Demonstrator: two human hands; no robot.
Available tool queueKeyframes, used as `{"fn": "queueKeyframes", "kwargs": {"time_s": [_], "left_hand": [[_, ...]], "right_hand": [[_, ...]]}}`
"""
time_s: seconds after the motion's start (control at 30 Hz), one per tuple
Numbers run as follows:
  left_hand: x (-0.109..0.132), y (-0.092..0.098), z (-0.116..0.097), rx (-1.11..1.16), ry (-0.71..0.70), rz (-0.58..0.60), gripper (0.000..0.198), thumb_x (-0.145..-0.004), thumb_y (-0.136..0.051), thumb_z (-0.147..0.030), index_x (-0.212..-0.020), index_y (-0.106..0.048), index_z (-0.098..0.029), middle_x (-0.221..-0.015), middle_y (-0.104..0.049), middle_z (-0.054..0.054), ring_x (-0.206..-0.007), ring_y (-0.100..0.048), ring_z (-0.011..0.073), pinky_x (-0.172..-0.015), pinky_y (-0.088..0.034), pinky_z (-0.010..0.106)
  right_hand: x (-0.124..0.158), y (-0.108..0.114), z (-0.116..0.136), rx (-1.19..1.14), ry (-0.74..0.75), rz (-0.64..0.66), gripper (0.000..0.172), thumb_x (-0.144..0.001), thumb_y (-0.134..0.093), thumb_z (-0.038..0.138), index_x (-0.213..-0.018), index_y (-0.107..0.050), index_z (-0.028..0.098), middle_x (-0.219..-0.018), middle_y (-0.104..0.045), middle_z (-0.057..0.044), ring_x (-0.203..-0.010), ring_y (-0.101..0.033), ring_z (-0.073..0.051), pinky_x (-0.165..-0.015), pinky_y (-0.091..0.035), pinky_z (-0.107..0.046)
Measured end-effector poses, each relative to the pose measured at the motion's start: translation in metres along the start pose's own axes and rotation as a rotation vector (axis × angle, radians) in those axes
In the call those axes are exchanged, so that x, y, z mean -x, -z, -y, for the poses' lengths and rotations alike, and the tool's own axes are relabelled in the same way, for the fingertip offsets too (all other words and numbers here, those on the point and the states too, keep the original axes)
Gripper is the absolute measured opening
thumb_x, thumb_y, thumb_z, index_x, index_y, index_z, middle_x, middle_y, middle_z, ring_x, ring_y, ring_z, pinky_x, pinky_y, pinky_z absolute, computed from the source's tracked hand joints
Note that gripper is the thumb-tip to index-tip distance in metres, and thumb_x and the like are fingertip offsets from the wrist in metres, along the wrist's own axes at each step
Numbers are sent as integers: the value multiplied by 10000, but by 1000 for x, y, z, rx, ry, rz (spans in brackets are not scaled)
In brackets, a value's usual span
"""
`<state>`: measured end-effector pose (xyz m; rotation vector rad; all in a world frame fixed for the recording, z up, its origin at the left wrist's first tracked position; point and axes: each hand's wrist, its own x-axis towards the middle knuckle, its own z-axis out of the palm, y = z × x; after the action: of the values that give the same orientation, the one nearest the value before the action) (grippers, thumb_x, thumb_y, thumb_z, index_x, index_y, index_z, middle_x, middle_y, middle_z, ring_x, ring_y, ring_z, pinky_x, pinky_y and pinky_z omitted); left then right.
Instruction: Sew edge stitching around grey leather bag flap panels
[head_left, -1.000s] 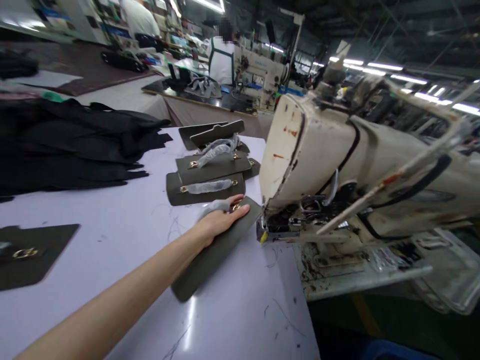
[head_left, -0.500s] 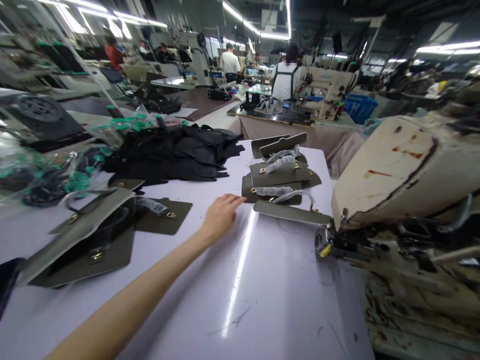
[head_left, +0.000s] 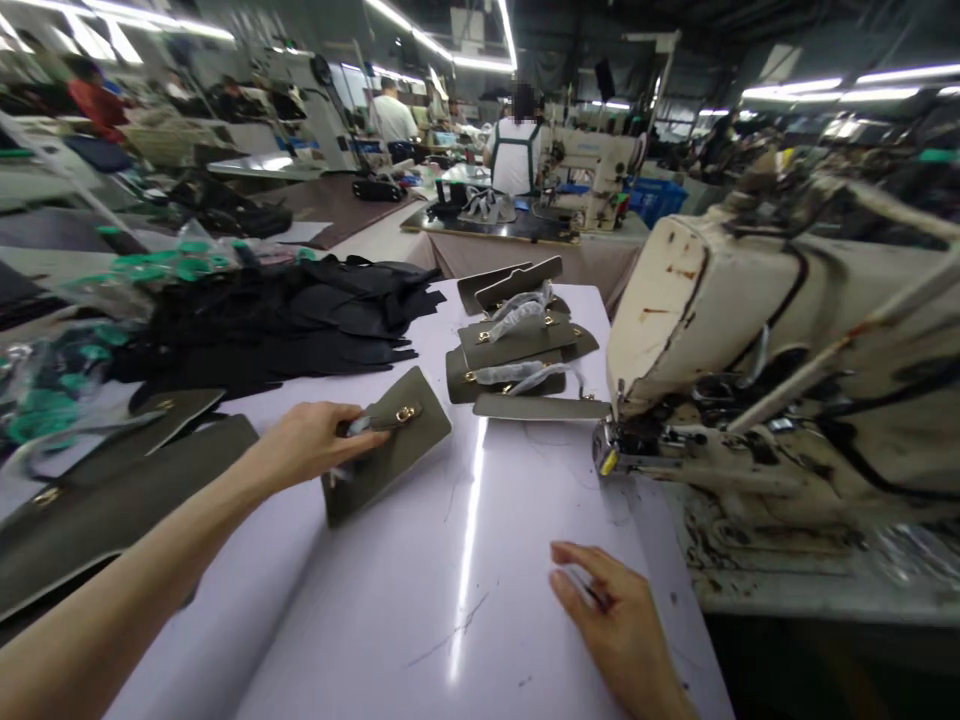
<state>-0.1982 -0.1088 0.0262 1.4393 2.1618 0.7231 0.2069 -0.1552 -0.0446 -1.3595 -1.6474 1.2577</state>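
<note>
My left hand point(head_left: 319, 435) grips an olive-green bag panel point(head_left: 397, 450) by its plastic-wrapped handle. The panel is tilted above the white table, and a gold-coloured handle fitting shows near its upper side. At the lower right, my right hand point(head_left: 611, 620) hovers half curled, thumb and forefinger slightly apart; a dark patch inside its palm is unclear. Beyond both hands lies a group of similar bag panels point(head_left: 517, 345) with wrapped handles. More olive panels point(head_left: 135, 475) lie at the left, partly behind my left forearm.
A worn cream sewing machine point(head_left: 660, 300) stands on the right. A heap of black strap-like pieces point(head_left: 300, 320) lies at the back left, beside plastic bags with green parts point(head_left: 60, 400). Loose threads point(head_left: 461, 630) lie on the white table point(head_left: 360, 620). A person point(head_left: 514, 155) sits farther back.
My left hand has moved left and closed on the handle of an olive panel, which is now raised and turned. My right hand has come into view. The camera has turned right.
</note>
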Motion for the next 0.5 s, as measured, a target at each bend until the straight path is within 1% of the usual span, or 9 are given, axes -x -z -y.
{"fn": "queueKeyframes", "kwargs": {"time_s": [0.07, 0.13, 0.17, 0.2, 0.3, 0.33, 0.4, 0.47, 0.5], "left_hand": [[10, -15, -31, 67, -7, 115, 430, -699, -849, -505, -567, -632, -158, -496, -529, -10, -473, -425, 68, -438, -275, 135], [26, -33, -63, 283, 60, 186, 498, -760, -751, -610, -579, -621, -164, -568, -617, 45, -506, -512, 110, -454, -395, 169], [35, -42, -78, 409, 78, 208, 501, -766, -735, -623, -594, -622, -166, -602, -636, 59, -533, -541, 126, -468, -436, 183], [44, -51, -91, 533, 90, 219, 485, -768, -735, -616, -617, -630, -167, -634, -641, 59, -558, -556, 133, -487, -473, 194], [65, -72, -117, 798, 144, 248, 414, -756, -766, -575, -736, -676, -171, -748, -663, 40, -591, -583, 133, -482, -506, 202], [70, -77, -122, 857, 179, 260, 414, -757, -766, -580, -797, -699, -173, -797, -686, 41, -577, -586, 126, -476, -509, 203], [75, -87, -125, 956, 241, 264, 488, -773, -718, -644, -905, -730, -174, -872, -726, 54, -539, -586, 116, -478, -526, 218], [75, -94, -121, 1026, 263, 155, 535, -802, -665, -679, -944, -741, -170, -893, -741, 59, -576, -612, 122, -514, -548, 212], [74, -98, -118, 1047, 268, 71, 498, -809, -680, -652, -959, -741, -181, -909, -745, 45, -631, -633, 122, -553, -555, 190]], "right_hand": [[-8, -18, 20, -36, 16, 55, 430, -839, -759, 418, -1228, -766, 237, -1218, -735, -105, -946, -703, -267, -778, -594, -357], [-15, -26, 39, -110, -8, 87, 635, -768, -834, 408, -1362, -684, 240, -1319, -686, -105, -996, -679, -270, -804, -585, -361], [-17, -28, 47, -157, -18, 109, 672, -746, -853, 394, -1375, -672, 241, -1291, -698, -95, -991, -674, -263, -806, -578, -351], [-19, -29, 53, -200, -24, 142, 626, -760, -840, 365, -1354, -685, 245, -1218, -726, -76, -955, -672, -244, -799, -567, -334], [-23, -30, 59, -350, 22, 213, 291, -872, -706, 273, -1150, -765, 211, -936, -739, -28, -775, -632, -171, -709, -514, -275], [-25, -30, 57, -415, 42, 213, 228, -894, -675, 261, -1089, -773, 194, -892, -723, -24, -750, -614, -157, -694, -496, -265], [-29, -29, 51, -558, 55, 191, 191, -906, -673, 279, -1030, -774, 174, -863, -698, -23, -752, -596, -148, -696, -480, -257], [-34, -27, 46, -676, 39, 173, 207, -890, -713, 329, -1011, -780, 176, -845, -687, -20, -762, -595, -150, -714, -485, -263], [-37, -25, 44, -729, 22, 169, 223, -872, -738, 352, -1008, -784, 182, -842, -688, -20, -766, -602, -153, -726, -493, -269]]}}
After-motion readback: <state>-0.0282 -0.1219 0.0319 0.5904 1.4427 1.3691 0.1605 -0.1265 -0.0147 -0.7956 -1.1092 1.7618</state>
